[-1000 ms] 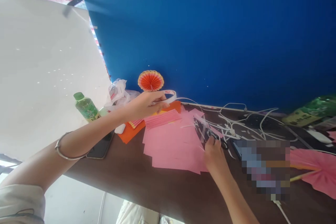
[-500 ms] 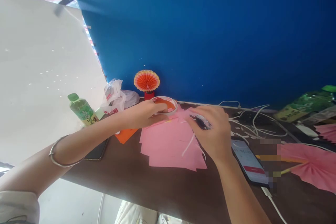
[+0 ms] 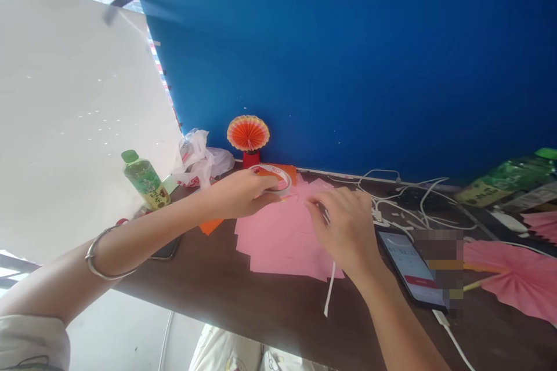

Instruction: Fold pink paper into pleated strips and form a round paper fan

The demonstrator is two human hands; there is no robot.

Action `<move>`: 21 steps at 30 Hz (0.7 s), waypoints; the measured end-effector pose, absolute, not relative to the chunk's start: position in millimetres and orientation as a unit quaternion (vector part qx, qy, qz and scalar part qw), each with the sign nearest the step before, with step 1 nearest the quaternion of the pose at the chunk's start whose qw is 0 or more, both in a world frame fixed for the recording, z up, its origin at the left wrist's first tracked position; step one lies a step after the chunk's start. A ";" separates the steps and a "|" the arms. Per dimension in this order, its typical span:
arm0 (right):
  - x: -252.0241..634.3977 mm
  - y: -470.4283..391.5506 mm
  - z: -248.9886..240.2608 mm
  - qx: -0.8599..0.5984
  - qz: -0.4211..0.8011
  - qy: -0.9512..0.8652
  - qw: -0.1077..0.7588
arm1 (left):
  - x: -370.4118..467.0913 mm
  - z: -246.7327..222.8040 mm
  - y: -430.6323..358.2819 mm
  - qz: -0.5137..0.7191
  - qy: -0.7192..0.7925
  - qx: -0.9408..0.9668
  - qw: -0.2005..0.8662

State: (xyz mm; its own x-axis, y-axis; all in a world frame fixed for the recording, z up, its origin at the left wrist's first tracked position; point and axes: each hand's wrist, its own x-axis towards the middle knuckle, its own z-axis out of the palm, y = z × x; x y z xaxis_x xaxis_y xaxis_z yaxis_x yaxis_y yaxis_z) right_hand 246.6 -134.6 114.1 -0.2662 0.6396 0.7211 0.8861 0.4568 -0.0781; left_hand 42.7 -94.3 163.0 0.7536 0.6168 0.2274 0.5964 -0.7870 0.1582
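My left hand point(image 3: 241, 192) is closed on a roll of tape point(image 3: 285, 177), its thumb and fingers gripping the ring at the near side. Close by on the right, my right hand point(image 3: 346, 223) has its fingertips pinched near the roll. A narrow white strip point(image 3: 331, 290) comes out under that hand and trails down past the paper's edge; its upper end is hidden by the fingers. Below both hands lies a loose, uneven stack of pink paper point(image 3: 282, 243). Orange paper point(image 3: 212, 226) shows under my left wrist.
Behind the roll stands a pleated paper rosette point(image 3: 248, 133) on a red base. A green-capped bottle point(image 3: 145, 179) and a plastic bag point(image 3: 198, 156) are at left. To the right lie a phone point(image 3: 411, 269), white cables point(image 3: 426, 200), a pink paper fan point(image 3: 517, 278) and another bottle point(image 3: 513, 177).
The white strip, earlier across the pink paper, now hangs from my right hand toward the table's front. My right hand has shifted slightly; my left still grips the tape roll.
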 end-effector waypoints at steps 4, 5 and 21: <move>251.2 -138.9 115.1 -0.498 -0.197 -0.771 0.344 | 37.0 160.3 -94.4 0.157 0.357 0.921 0.006; 253.7 -139.1 114.7 -0.504 -0.200 -0.764 0.349 | 34.0 159.6 -93.5 0.162 0.367 0.916 0.005; 242.4 -142.4 93.7 -0.530 -0.058 -0.753 0.384 | 50.6 119.7 -96.5 0.066 0.474 0.878 -0.029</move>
